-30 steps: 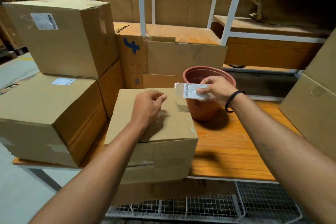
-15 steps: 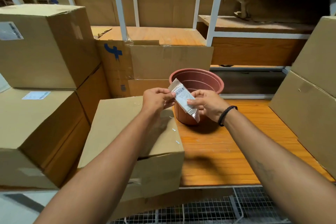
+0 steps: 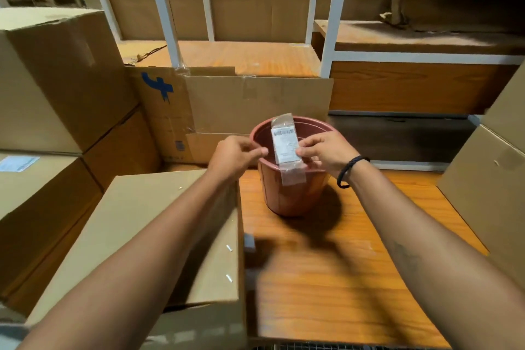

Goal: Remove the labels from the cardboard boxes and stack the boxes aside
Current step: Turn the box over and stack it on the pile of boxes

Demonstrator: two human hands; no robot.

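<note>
My right hand (image 3: 324,152) pinches a peeled white barcode label (image 3: 285,145) with clear tape on it, holding it upright over the terracotta pot (image 3: 289,196). A small gap separates the label from my left hand (image 3: 235,155), whose fingers are curled with their tips together and hold nothing. Under my left forearm lies a plain cardboard box (image 3: 142,221) with no label on its top. Two stacked boxes stand at the left; the lower box (image 3: 48,187) carries a white label (image 3: 18,163).
The pot stands on an orange wooden tabletop (image 3: 355,278). A flattened carton (image 3: 255,99) with a blue mark leans behind it. Another cardboard box (image 3: 488,193) stands at the right edge. White shelf posts (image 3: 331,23) rise behind.
The label went from tilted between both hands to upright over the pot. My left hand has let go of it, and my right hand still holds it. The view has moved closer.
</note>
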